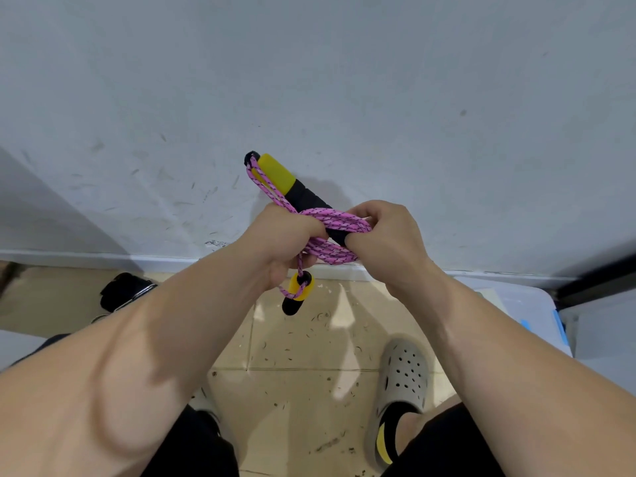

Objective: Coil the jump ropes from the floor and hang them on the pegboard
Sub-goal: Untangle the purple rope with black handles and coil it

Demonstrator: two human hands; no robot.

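A pink braided jump rope (pixel 330 232) with yellow-and-black handles is held at chest height in front of a white wall. My left hand (pixel 285 242) grips the bundled coils from the left. My right hand (pixel 382 235) pinches the coils and the black end of one handle (pixel 285 180), which sticks up and to the left. The second handle (pixel 297 292) hangs below my left hand on a short loop of rope. The pegboard is out of view.
The white wall (pixel 344 80) fills the upper half, meeting a tiled floor (pixel 296 349) strewn with small debris. A black object with metal parts (pixel 124 292) lies at the left by the baseboard. A pale blue box (pixel 530 311) stands at the right. My grey clog (pixel 402 376) is below.
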